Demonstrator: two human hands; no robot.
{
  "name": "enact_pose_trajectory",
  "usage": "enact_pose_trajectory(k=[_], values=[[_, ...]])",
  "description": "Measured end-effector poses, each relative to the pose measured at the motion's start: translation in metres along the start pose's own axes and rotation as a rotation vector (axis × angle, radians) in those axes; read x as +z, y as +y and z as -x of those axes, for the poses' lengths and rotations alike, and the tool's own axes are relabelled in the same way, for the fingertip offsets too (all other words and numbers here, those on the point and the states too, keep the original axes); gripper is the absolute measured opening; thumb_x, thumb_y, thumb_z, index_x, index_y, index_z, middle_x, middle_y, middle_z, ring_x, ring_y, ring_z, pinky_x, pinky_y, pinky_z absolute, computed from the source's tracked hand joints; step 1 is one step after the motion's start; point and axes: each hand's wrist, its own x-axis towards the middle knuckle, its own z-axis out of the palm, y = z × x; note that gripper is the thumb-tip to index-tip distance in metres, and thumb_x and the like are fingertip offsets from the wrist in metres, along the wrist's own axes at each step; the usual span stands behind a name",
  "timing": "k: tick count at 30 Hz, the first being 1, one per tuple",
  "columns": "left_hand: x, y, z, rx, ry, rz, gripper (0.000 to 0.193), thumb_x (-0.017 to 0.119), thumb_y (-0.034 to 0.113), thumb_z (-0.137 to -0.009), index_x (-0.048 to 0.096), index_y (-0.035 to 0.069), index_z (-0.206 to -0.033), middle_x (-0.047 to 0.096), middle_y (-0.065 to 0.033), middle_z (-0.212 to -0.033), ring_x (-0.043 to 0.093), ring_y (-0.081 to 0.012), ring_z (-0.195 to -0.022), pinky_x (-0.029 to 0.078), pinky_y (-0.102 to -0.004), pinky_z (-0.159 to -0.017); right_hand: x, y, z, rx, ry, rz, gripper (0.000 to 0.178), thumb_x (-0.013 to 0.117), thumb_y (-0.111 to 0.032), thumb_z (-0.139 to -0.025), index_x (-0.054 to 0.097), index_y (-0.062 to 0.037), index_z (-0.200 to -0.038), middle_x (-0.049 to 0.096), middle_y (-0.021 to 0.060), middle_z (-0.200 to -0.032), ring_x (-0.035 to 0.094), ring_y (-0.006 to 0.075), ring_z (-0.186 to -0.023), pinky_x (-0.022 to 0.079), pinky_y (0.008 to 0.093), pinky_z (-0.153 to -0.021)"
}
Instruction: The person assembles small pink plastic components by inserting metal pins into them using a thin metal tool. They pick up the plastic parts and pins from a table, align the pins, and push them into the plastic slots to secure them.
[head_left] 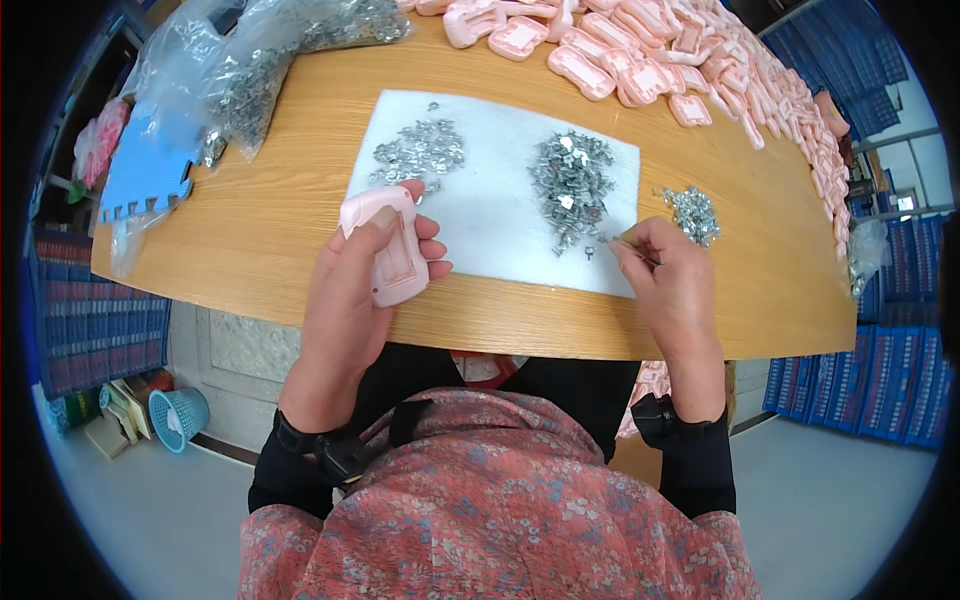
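My left hand (350, 262) is closed round a pink plastic casing (400, 262), its open, hollow side facing up and the thumb lying across it. My right hand (672, 275) pinches with thumb and forefinger at the right edge of a white foam sheet (490, 190). A small metal piece (606, 240) shows at those fingertips, too small to tell its exact kind. Just left of them lies a pile of small silvery metal parts (572, 185). Flatter shiny metal pieces (425, 150) are spread on the sheet beyond my left hand.
Another small metal heap (694, 214) lies on the wooden table (480, 315) right of the sheet. Many pink casings (640, 60) cover the far right side. Clear plastic bags of metal parts (250, 90) and a blue foam mat (150, 165) are at the far left.
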Motion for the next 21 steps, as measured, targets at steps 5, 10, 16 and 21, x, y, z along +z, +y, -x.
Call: enact_pose_trajectory(k=[5, 10, 16, 21], values=[[-0.016, -0.004, 0.0, 0.036, 0.004, 0.031, 0.049, 0.053, 0.025, -0.097, 0.048, -0.004, -0.136, 0.064, -0.0097, -0.099, 0.065, -0.0185, -0.088, 0.056, -0.035, -0.081, 0.021, -0.05, -0.031, -0.257, -0.08, -0.082, 0.014, 0.069, -0.008, -0.081, 0.064, -0.0036, -0.093, 0.066, 0.0146, -0.084, 0.065, 0.0338, -0.076, 0.052, 0.0399, -0.069], [-0.021, -0.006, 0.0, 0.046, -0.039, 0.089, 0.047, 0.056, 0.023, -0.097, 0.049, -0.004, -0.135, 0.065, -0.0097, -0.099, 0.065, -0.0176, -0.088, 0.056, -0.0343, -0.081, 0.068, -0.083, -0.077, -0.43, -0.154, 0.016, 0.013, 0.067, -0.013, -0.084, 0.066, -0.0036, -0.093, 0.065, 0.0177, -0.086, 0.065, 0.0365, -0.083, 0.051, 0.0452, -0.075], [-0.025, -0.005, 0.003, 0.025, -0.053, 0.099, 0.044, 0.056, 0.02, -0.098, 0.05, -0.004, -0.134, 0.066, -0.0092, -0.1, 0.065, -0.0164, -0.088, 0.056, -0.0327, -0.08, 0.086, -0.087, -0.096, -0.377, -0.232, 0.223, 0.016, 0.067, -0.015, -0.085, 0.067, -0.0011, -0.094, 0.066, 0.0158, -0.082, 0.066, 0.0323, -0.077, 0.052, 0.0421, -0.071], [-0.024, 0.0, 0.002, -0.028, -0.041, 0.088, 0.043, 0.061, 0.016, -0.096, 0.052, -0.003, -0.133, 0.066, -0.0089, -0.101, 0.065, -0.016, -0.089, 0.056, -0.0319, -0.081, 0.069, -0.085, -0.088, -0.077, -0.369, -0.202, 0.013, 0.063, -0.013, -0.087, 0.065, -0.0006, -0.089, 0.068, 0.0123, -0.08, 0.064, 0.0243, -0.067, 0.05, 0.0347, -0.064]])
